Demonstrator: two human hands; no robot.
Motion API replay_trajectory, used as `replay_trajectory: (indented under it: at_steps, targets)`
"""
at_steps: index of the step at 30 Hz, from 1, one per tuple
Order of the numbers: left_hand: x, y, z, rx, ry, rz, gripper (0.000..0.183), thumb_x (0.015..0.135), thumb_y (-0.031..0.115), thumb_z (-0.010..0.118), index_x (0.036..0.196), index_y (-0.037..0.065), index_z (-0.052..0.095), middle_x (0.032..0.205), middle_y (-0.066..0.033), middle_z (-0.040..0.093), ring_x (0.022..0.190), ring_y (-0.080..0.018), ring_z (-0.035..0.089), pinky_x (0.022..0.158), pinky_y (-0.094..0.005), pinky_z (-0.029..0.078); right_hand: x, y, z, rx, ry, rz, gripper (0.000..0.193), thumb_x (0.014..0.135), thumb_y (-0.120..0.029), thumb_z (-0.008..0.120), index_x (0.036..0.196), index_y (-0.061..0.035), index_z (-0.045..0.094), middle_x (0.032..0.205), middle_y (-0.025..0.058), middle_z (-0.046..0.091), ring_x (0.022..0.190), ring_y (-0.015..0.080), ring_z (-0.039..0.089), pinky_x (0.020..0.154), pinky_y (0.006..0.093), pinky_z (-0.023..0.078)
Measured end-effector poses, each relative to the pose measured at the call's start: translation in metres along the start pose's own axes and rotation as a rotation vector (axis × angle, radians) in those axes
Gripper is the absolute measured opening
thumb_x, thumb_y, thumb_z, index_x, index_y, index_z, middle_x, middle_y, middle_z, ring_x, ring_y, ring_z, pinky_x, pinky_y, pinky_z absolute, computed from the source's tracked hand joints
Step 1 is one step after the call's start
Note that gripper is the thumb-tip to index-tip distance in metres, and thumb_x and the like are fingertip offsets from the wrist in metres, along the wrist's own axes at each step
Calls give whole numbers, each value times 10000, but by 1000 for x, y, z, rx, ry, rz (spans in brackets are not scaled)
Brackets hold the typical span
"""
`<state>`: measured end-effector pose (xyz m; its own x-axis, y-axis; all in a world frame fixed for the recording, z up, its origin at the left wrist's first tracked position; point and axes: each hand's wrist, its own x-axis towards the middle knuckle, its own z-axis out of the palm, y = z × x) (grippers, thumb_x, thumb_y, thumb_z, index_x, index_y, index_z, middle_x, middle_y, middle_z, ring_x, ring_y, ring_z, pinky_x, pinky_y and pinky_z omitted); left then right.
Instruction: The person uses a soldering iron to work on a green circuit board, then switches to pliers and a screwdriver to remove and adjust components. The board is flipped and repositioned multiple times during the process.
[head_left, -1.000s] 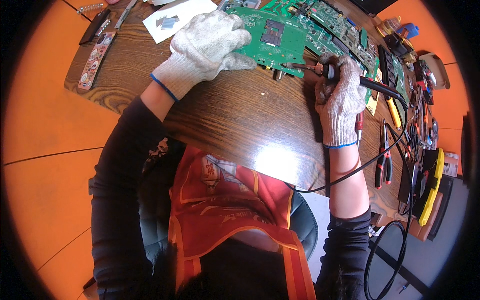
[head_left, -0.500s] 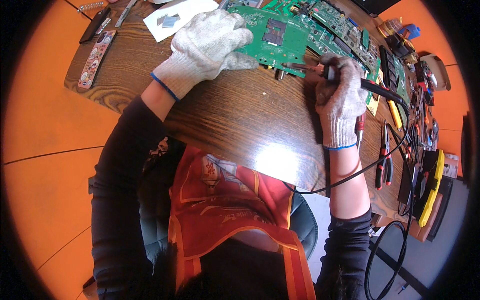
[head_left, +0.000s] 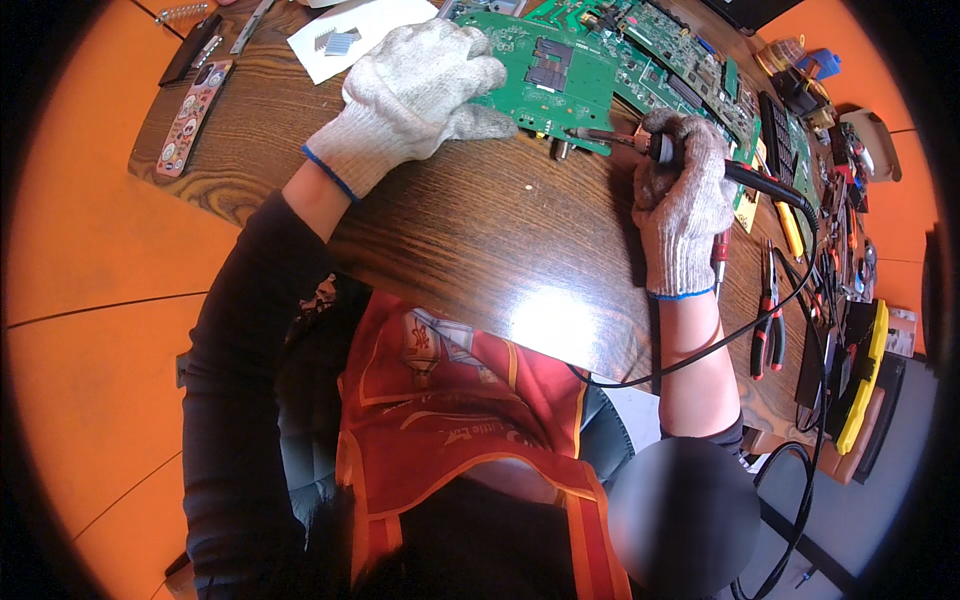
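A green circuit board (head_left: 578, 80) with a dark square patch lies tilted over other boards on the wooden table. My left hand (head_left: 420, 90), in a white knitted glove, grips it by the left edge, thumb along the near side. In my gloved right hand (head_left: 684, 175) is a soldering iron (head_left: 742, 172), its fingers closed around the black handle. The iron's metal tip reaches left to the board's near edge, close to a small metal connector (head_left: 560, 150). Whether the tip touches a solder joint is too small to tell.
More green boards (head_left: 690, 70) are piled at the back right. Pliers (head_left: 770, 320) and a red-handled tool (head_left: 721, 255) lie near my right forearm, where the iron's black cable (head_left: 690, 358) loops. At the left are a patterned phone case (head_left: 193, 118) and white paper (head_left: 318, 62) with a heatsink.
My right hand and the soldering iron have shifted very slightly, the tip staying at the board's near edge. My left hand holds still. A blurred round patch now covers my right sleeve.
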<state>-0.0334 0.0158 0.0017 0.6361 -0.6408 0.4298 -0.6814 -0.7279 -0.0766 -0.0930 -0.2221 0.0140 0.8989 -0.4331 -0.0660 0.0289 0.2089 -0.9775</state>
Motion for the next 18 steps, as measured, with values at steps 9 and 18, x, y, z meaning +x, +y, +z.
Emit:
replay_trajectory:
  at_steps: [9, 18]
  targets:
    - [0, -1, 1, 9, -4, 0, 440, 760, 489, 708, 1005, 124, 679, 1011, -60, 625, 978, -297, 589, 844, -418, 480, -1, 3, -2, 38, -63, -87, 182, 910, -161, 529, 819, -31, 618, 617, 40, 554, 341, 77, 336, 312, 219, 275]
    - [-1, -3, 5, 5, 30, 31, 432, 755, 473, 722, 994, 117, 677, 1002, -72, 623, 963, -305, 592, 843, -415, 480, 0, 12, 6, 74, -19, -239, 154, 891, -115, 523, 817, -28, 627, 599, 0, 497, 382, 74, 367, 345, 201, 287]
